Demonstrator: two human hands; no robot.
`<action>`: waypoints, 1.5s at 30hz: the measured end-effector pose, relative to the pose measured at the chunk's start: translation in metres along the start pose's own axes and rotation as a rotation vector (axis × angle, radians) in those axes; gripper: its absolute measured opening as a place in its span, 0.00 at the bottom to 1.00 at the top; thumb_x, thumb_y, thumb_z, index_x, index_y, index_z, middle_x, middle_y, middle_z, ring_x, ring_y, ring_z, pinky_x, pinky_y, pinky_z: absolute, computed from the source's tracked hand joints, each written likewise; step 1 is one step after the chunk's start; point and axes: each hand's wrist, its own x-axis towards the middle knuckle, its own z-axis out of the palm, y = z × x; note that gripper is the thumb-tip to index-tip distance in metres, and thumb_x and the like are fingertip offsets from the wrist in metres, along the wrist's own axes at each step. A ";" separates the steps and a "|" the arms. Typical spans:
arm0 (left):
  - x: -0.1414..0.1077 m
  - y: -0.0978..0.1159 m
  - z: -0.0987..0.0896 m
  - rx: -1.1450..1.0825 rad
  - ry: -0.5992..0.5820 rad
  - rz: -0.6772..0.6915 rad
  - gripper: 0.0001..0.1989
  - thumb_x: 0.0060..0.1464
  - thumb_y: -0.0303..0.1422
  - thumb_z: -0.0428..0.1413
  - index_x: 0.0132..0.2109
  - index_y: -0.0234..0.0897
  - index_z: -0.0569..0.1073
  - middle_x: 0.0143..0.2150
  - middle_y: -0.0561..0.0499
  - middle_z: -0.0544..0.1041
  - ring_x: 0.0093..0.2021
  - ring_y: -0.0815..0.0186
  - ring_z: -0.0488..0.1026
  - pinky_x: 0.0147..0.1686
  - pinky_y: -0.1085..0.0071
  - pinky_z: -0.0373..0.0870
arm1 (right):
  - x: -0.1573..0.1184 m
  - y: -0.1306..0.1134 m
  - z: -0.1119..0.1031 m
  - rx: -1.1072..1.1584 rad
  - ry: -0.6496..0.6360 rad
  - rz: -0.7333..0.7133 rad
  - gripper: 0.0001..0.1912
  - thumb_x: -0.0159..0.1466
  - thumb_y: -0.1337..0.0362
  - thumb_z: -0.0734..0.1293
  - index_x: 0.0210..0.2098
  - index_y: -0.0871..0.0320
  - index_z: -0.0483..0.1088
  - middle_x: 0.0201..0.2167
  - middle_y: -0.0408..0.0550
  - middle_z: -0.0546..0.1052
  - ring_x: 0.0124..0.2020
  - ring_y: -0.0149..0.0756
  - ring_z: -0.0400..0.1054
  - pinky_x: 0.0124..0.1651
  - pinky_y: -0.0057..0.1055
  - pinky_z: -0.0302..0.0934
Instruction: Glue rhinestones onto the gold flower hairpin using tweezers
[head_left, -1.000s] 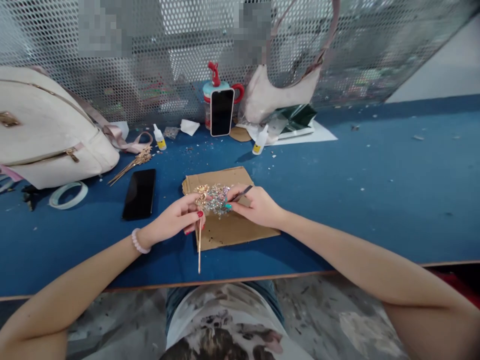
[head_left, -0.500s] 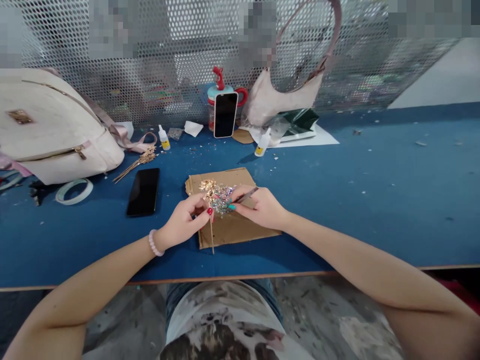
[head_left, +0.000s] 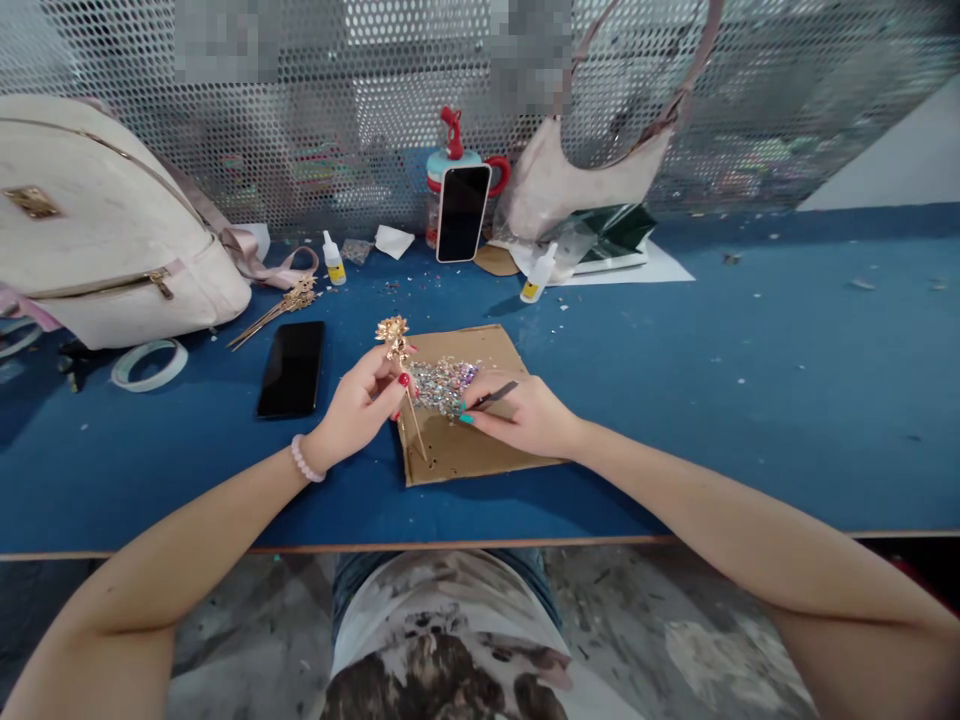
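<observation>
A gold hairpin with a flower-shaped head [head_left: 392, 330] is pinched in my left hand [head_left: 360, 405], its thin stem slanting down over the cardboard [head_left: 480, 453]. Small glittering rhinestones [head_left: 439, 385] lie in a pile on the cardboard, just right of the hairpin. My right hand [head_left: 529, 415] grips dark tweezers [head_left: 496, 395], its fingertips at the right edge of the pile. The tweezer tips are hidden by my fingers.
A black phone [head_left: 291, 368] lies left of the cardboard, near more gold hairpins [head_left: 279, 308], a tape roll [head_left: 150, 365] and a white backpack [head_left: 112, 240]. Behind stand glue bottles [head_left: 334, 260], a cup with a phone [head_left: 463, 213] against it, and a handbag [head_left: 585, 175].
My left hand has moved left and up with the hairpin, away from over the rhinestones. My right hand has stayed near the pile with the tweezers. The view has shifted slightly.
</observation>
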 end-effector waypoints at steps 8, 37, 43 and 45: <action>0.004 -0.003 0.001 -0.106 0.004 0.004 0.12 0.59 0.29 0.47 0.50 0.36 0.60 0.31 0.54 0.69 0.22 0.76 0.64 0.26 0.76 0.63 | -0.001 0.002 0.004 -0.025 -0.027 -0.029 0.03 0.60 0.67 0.62 0.31 0.58 0.66 0.27 0.46 0.73 0.29 0.30 0.67 0.33 0.28 0.62; 0.009 -0.006 0.005 -0.112 -0.120 -0.043 0.16 0.61 0.37 0.46 0.54 0.37 0.58 0.29 0.56 0.66 0.20 0.75 0.58 0.24 0.75 0.59 | 0.000 0.001 0.008 -0.016 -0.031 -0.049 0.03 0.60 0.68 0.61 0.30 0.58 0.66 0.25 0.45 0.72 0.28 0.31 0.65 0.32 0.29 0.62; 0.013 -0.014 0.005 -0.101 -0.145 -0.022 0.17 0.61 0.38 0.46 0.55 0.36 0.59 0.29 0.55 0.66 0.20 0.75 0.57 0.22 0.76 0.58 | 0.000 0.001 0.009 -0.012 -0.024 -0.062 0.03 0.60 0.69 0.61 0.29 0.58 0.65 0.25 0.45 0.72 0.27 0.30 0.65 0.32 0.29 0.61; 0.014 -0.016 0.005 -0.111 -0.158 -0.032 0.18 0.61 0.39 0.47 0.55 0.37 0.58 0.29 0.55 0.66 0.20 0.76 0.56 0.21 0.77 0.57 | 0.000 0.002 0.010 -0.005 -0.021 -0.068 0.03 0.60 0.69 0.61 0.30 0.58 0.65 0.25 0.45 0.72 0.27 0.30 0.65 0.32 0.29 0.61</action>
